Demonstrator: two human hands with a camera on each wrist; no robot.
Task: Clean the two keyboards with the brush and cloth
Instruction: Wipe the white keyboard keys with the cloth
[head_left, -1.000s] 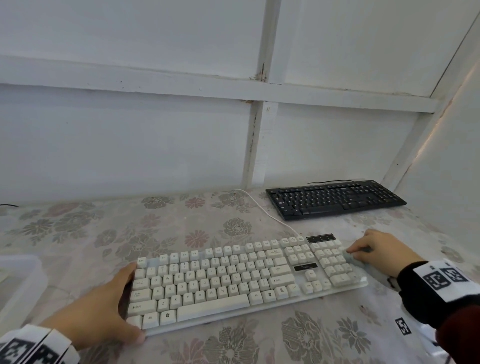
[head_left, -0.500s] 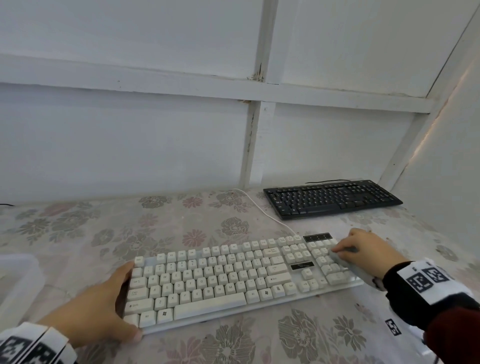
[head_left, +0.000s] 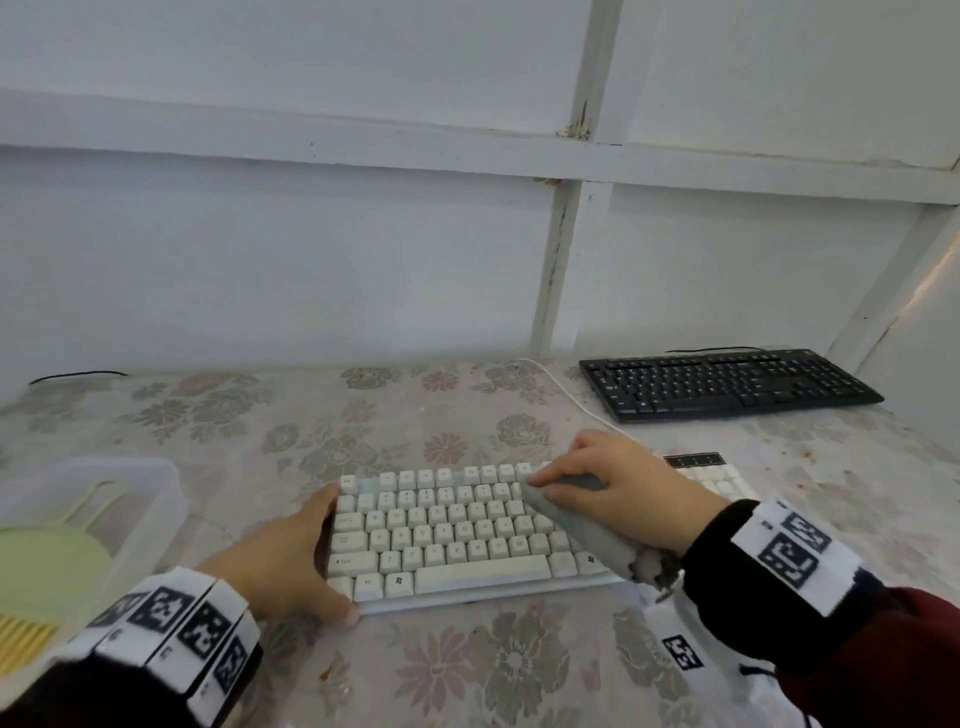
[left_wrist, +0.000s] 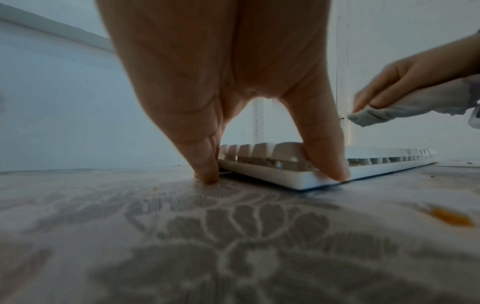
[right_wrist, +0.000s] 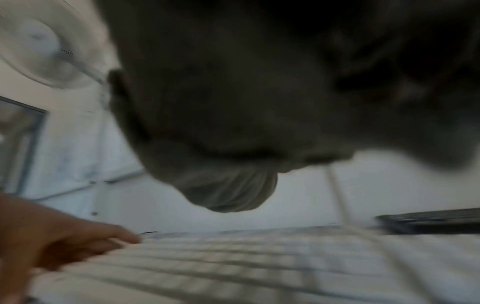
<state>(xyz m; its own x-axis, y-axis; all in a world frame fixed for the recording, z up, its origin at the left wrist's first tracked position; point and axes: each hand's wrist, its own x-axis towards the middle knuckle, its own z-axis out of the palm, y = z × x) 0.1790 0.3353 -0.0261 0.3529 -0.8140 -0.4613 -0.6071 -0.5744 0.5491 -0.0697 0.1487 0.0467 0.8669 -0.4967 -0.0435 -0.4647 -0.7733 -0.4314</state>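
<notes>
A white keyboard (head_left: 452, 535) lies on the flowered tablecloth in front of me. My left hand (head_left: 311, 556) grips its left end, thumb (left_wrist: 327, 156) on the front corner and fingers down the left edge. Gripped in my right hand (head_left: 613, 493), a rolled grey cloth (head_left: 582, 530) is over the keys right of the middle; its tip (left_wrist: 384, 115) seems just above them. The right wrist view is blurred, showing the cloth (right_wrist: 233, 193) over the keys. A black keyboard (head_left: 727, 382) sits at the back right. A green brush (head_left: 47, 566) lies in a box at the left.
The clear plastic box (head_left: 156, 499) stands at the left table edge. A white cable (head_left: 571, 400) runs from the white keyboard toward the wall. White walls close the table at the back and right. An orange stain (left_wrist: 451, 218) marks the cloth near the front.
My right hand has carried the cloth leftward, from the number pad to the middle of the white keyboard. My left hand has stayed on the left end. The view has shifted left.
</notes>
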